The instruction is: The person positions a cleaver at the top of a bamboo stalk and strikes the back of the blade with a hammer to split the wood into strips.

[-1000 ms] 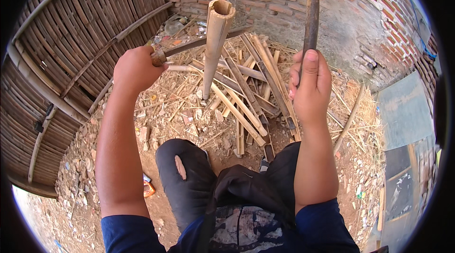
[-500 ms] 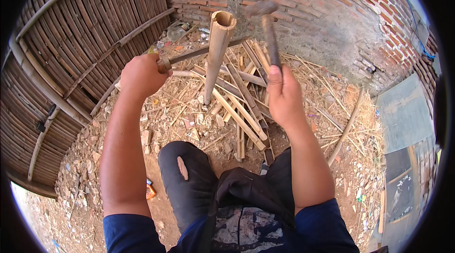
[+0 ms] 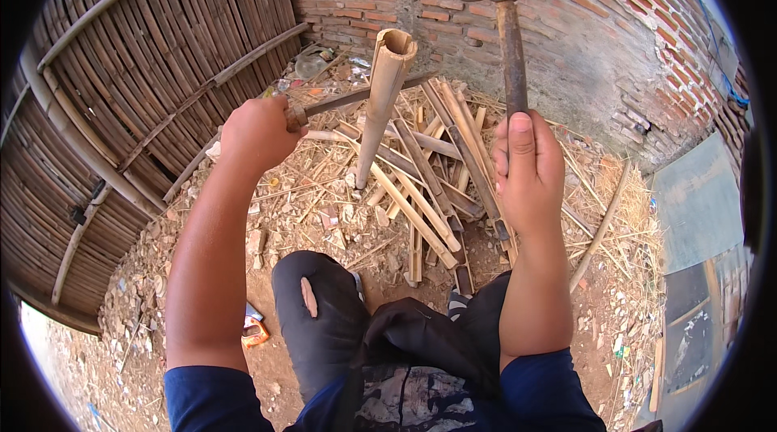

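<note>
My left hand (image 3: 257, 131) is closed round the wooden handle of a machete (image 3: 344, 99). The machete's dark blade shows on both sides of an upright bamboo pole (image 3: 379, 112); its middle is hidden by the pole. A hollow, notched top end with a split down its side faces up on the pole, and its foot stands on the ground. To the right, my right hand (image 3: 530, 173) grips a hammer (image 3: 511, 51) by its lower handle, thumb along the shaft. The hammer is raised, its rusty head higher than the pole's top and apart from it.
Split bamboo strips (image 3: 429, 181) lie piled behind and right of the pole. A brick wall (image 3: 583, 51) rises beyond, and a bamboo-slat wall (image 3: 162, 51) stands left. An orange-handled saw (image 3: 254, 328) rests by my left knee. Stones and straw litter the ground.
The hammer has swung up and to the right, away from the pole, with my right hand. The machete stays across the pole in my left hand; the whole view has shifted slightly.
</note>
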### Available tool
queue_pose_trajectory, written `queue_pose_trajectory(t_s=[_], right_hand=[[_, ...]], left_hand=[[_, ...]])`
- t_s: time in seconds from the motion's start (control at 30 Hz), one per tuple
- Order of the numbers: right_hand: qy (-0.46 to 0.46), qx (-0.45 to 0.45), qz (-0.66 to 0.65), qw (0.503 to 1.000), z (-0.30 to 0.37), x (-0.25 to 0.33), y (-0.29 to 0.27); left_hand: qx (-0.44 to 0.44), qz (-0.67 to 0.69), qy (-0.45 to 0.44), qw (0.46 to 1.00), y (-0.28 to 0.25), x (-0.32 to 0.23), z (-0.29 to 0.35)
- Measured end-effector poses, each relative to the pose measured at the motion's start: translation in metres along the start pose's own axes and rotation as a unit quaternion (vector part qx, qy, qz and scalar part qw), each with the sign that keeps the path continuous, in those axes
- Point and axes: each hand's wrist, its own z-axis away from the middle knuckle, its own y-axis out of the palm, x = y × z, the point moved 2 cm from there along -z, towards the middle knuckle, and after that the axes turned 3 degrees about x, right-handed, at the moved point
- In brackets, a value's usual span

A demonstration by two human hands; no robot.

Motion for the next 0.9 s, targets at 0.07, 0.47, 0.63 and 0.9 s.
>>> queue_pose_trajectory(t_s=[0.07, 0.47, 0.63, 0.9], right_hand=[[0.004, -0.011, -0.037, 0.999, 0.004, 0.002, -0.004], [0.1, 0.057, 0.171, 0.979, -0.005, -0.096, 0.02], [0.054, 0.006, -0.01, 0.998, -0.001, -0.048, -0.006], [0.11, 0.052, 0.141, 0.982, -0.007, -0.105, 0.008]], left_hand=[[-0.01, -0.001, -0.005, 1.0, -0.002, -0.002, 0.003], [-0.016, -0.011, -0.026, 0.999, -0.001, -0.022, 0.0], [-0.036, -0.025, -0.012, 0.999, -0.002, -0.033, 0.003], [-0.025, -0.013, -0.01, 1.0, -0.002, -0.042, 0.007]])
